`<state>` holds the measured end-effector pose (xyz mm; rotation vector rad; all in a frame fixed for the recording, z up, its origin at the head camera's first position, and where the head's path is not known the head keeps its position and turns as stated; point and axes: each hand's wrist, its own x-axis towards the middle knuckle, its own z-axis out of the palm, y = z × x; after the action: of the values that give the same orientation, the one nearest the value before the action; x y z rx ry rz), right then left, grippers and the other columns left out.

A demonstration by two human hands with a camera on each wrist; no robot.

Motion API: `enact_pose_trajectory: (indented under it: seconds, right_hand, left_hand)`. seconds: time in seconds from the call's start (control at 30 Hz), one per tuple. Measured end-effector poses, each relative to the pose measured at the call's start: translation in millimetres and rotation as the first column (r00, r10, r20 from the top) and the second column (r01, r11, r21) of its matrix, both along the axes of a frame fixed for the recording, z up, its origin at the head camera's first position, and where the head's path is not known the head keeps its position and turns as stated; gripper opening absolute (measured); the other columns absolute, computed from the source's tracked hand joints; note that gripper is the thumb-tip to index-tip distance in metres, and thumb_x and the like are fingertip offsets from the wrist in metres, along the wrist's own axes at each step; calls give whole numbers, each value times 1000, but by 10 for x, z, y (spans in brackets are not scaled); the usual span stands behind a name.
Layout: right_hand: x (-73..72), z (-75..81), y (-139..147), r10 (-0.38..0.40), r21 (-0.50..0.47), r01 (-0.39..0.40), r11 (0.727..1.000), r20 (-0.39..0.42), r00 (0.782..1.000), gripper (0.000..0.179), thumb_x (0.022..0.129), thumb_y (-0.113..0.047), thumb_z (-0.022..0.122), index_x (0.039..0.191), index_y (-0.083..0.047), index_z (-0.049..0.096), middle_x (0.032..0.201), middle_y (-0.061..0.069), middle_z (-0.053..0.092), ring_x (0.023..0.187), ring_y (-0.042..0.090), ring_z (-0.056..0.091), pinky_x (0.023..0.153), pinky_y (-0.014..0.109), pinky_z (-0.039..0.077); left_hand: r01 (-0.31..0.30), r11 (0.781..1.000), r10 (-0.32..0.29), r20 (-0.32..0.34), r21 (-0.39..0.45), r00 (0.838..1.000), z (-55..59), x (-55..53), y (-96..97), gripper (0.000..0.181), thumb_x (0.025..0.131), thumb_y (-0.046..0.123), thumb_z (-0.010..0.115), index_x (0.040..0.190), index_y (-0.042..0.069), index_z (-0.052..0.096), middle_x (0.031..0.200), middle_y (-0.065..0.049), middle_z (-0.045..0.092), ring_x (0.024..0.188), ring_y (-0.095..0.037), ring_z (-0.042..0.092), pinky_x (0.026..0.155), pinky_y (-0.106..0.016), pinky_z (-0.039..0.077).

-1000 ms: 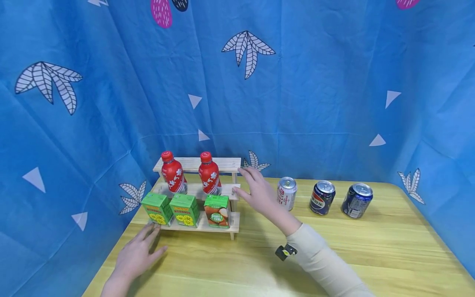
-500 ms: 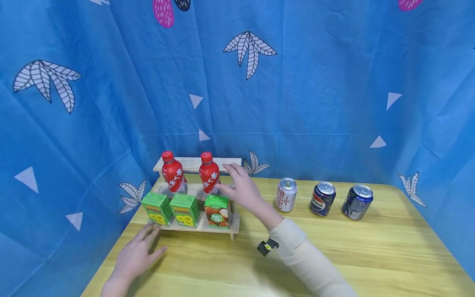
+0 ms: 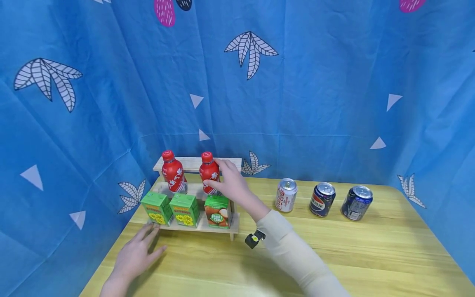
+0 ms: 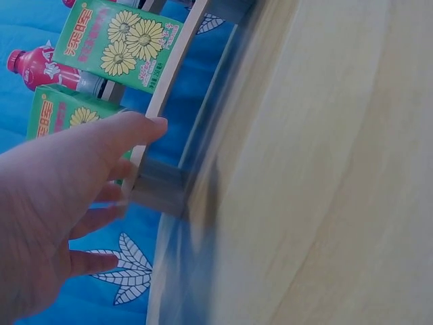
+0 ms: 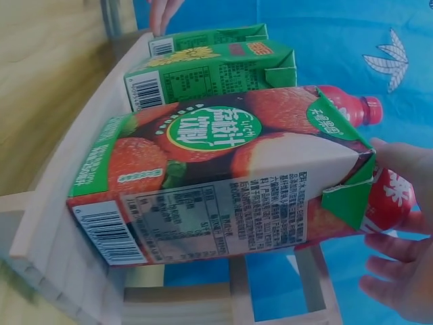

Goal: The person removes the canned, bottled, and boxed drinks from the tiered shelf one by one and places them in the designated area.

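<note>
Red plastic bottle with white lettering and red cap (image 3: 208, 170) stands upright on the middle tier of the three-tier pale wooden rack (image 3: 192, 164), toward the rack's right end. Right hand (image 3: 234, 182) is around it: thumb across the front, fingers along the far side, parted by roughly the bottle's width; can't tell whether it has a firm hold. Left hand (image 3: 134, 255) has nothing in it, fingers loosely spread, fingertips at the rack's front edge near its left corner. Matching red bottle (image 3: 174, 176) upright on the rack's middle tier, toward the left. Rack's bottom tier: two green box cartons with yellow flowers (image 3: 184, 211) at left and centre, one green-and-brown lychee juice carton (image 3: 217, 213) at right. Right of the rack, in order: white-and-silver can (image 3: 286, 196), dark blue can with red-and-white emblem (image 3: 323, 199), dark blue can with silver panel (image 3: 357, 203).
</note>
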<state>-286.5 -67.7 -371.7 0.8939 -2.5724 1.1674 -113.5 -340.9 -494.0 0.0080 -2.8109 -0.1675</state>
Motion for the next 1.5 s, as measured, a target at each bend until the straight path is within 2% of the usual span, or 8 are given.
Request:
enact_pose_trajectory:
  seconds: [0.47, 1.17, 1.5]
  right_hand:
    - [-63, 22, -91, -16, 78, 24, 997, -97, 995, 73, 82, -43, 76, 140, -9, 46, 129, 8, 58, 119, 23, 54, 95, 40, 56]
    - [-50, -41, -21, -40, -20, 38, 999, -70, 997, 69, 80, -40, 79, 137, -12, 50, 125, 6, 60, 116, 22, 55, 89, 39, 58]
    - [-27, -56, 140, -54, -34, 50, 998, -134, 990, 68, 80, -39, 80, 135, -11, 52, 125, 6, 61, 117, 23, 55, 90, 40, 57]
  left_hand:
    - [12, 1000, -13, -32, -3, 999, -12, 11, -2, 70, 82, 48, 72, 134, 3, 58, 144, -24, 49, 119, -46, 57, 88, -58, 54]
    - [13, 1000, -13, 4, 7, 1000, 10, -24, -10, 69, 84, 48, 71, 136, 4, 56, 146, -23, 46, 121, -47, 55, 89, -59, 53]
    - [1, 1000, -1, 23, 8, 1000, 4, -26, -12, 69, 85, 49, 70, 136, 5, 56, 146, -23, 46, 123, -46, 54, 91, -59, 53]
